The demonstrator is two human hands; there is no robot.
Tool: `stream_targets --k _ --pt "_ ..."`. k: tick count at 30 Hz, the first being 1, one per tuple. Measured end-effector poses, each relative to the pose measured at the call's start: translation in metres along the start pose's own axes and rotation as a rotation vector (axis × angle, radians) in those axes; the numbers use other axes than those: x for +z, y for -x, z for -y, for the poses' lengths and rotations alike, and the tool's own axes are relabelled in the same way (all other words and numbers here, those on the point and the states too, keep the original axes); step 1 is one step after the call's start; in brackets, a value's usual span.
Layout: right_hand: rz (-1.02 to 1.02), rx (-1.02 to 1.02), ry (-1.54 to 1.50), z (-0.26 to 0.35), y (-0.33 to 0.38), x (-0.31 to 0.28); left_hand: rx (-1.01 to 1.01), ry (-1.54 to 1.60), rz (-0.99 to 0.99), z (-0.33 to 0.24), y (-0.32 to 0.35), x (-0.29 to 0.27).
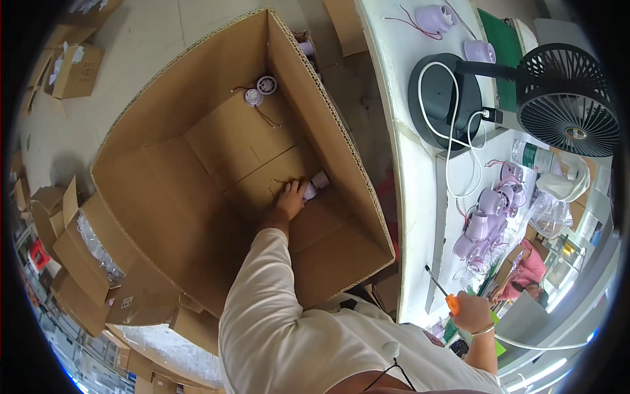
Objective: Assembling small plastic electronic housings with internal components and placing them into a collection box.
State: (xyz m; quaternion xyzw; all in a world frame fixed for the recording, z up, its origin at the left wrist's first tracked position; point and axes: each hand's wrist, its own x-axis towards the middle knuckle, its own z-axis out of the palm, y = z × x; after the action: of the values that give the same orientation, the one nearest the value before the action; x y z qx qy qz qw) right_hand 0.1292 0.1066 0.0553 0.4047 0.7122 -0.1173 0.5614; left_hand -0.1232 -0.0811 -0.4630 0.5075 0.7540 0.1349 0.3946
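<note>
Wears a white shirt (315,341) nearest the head camera, with the left hand (289,199) down inside a large cardboard box (157,164), bent fingers against a lilac housing (310,192), too hidden to tell whether gripped or only touched. Shows another pale housing (320,179) just beyond that hand, and two round lilac pieces (252,98) with thin wires well ahead of it. Holds an orange-handled screwdriver (453,304) in the closed right hand (473,313), with a lilac heap of housings (482,226) ahead of it on the white bench (410,236) and a black fan (567,98) farther ahead.
</note>
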Motion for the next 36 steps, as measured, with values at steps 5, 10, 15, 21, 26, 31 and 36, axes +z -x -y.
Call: stream_targets --k 5,10,15,21,26,31,36 --pt "-0.024 -0.020 -0.026 -0.004 0.001 0.008 -0.030 -0.012 -0.126 0.017 -0.005 -0.006" --pt "-0.014 0.028 -0.062 -0.004 0.001 0.011 -0.031 0.038 -0.147 -0.005 -0.014 -0.028" --pt "-0.080 0.034 -0.058 -0.004 0.003 0.021 -0.058 -0.026 0.006 -0.015 -0.031 -0.028" --pt "-0.140 0.002 -0.076 -0.012 0.004 0.037 -0.068 -0.156 0.096 -0.012 -0.021 -0.030" --pt "-0.204 0.035 -0.062 -0.014 0.010 0.044 -0.116 -0.088 0.055 -0.006 -0.002 -0.028" --pt "-0.346 -0.037 -0.064 -0.022 0.012 0.059 -0.178 0.608 -0.109 0.025 0.031 -0.026" --pt "-0.571 -0.063 -0.118 -0.028 0.016 0.088 -0.063 0.809 -0.410 0.057 0.064 -0.065"
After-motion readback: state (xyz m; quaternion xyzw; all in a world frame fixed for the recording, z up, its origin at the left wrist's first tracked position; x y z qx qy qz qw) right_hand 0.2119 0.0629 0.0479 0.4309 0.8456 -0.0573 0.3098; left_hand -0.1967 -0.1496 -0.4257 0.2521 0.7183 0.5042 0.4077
